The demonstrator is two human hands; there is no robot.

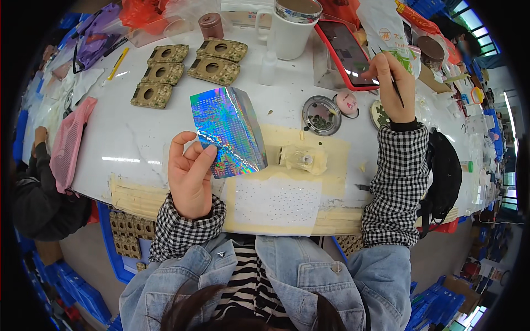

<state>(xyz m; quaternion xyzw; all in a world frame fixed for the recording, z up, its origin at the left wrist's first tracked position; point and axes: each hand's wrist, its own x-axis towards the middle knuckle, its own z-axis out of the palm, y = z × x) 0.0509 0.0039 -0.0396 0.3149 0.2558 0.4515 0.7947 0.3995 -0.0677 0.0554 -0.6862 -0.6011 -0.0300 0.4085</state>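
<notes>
Thumb and fingers of the left hand (190, 174) are clamped on the lower left edge of an iridescent sheet (223, 129), which is held up over the worktop (132, 129), creased and bent, just left of a lumpy pale yellow block (303, 159). The right hand (393, 91) is out beside a red-edged phone (348, 55), its fingers together around a slim dark tool (398, 96); whether a fingertip touches the screen cannot be told.

To handle the sheet well, the grip belongs at the rim — off the rows of small marks — and light enough not to deepen the bend. Tilting it until the glare slides away should make single marks easier to see. The tool would likely be steadiest with the right wrist resting on the worktop near the block. Care is due with the sleeves: a speckled white sheet (276, 204) lies just below the block, and a round clear dish (322, 116) of dark bits sits above it — either could be disturbed.
</notes>
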